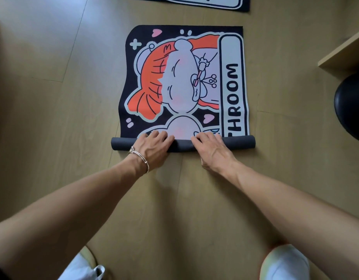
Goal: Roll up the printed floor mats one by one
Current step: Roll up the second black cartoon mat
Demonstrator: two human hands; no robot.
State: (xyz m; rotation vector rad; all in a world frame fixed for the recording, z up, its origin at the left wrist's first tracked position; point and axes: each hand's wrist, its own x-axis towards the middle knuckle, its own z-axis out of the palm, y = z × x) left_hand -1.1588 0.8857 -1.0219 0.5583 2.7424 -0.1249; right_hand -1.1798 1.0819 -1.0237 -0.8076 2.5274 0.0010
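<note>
A printed floor mat [180, 77] with an orange-and-white cartoon and the letters "THROOM" lies on the wooden floor in front of me. Its near end is wound into a dark grey roll [241, 142] lying across the mat. My left hand [154, 147], with a silver bracelet on the wrist, rests on top of the roll left of centre, fingers spread forward over it. My right hand [212, 147] presses on the roll right of centre, fingers reaching onto the printed side. Both ends of the roll stick out past my hands.
A second printed mat [194, 2] lies flat at the top edge of the view. A light wooden furniture edge [344, 51] and a black round seat [350, 106] stand at the right. My knees in pale trousers [285, 263] are at the bottom.
</note>
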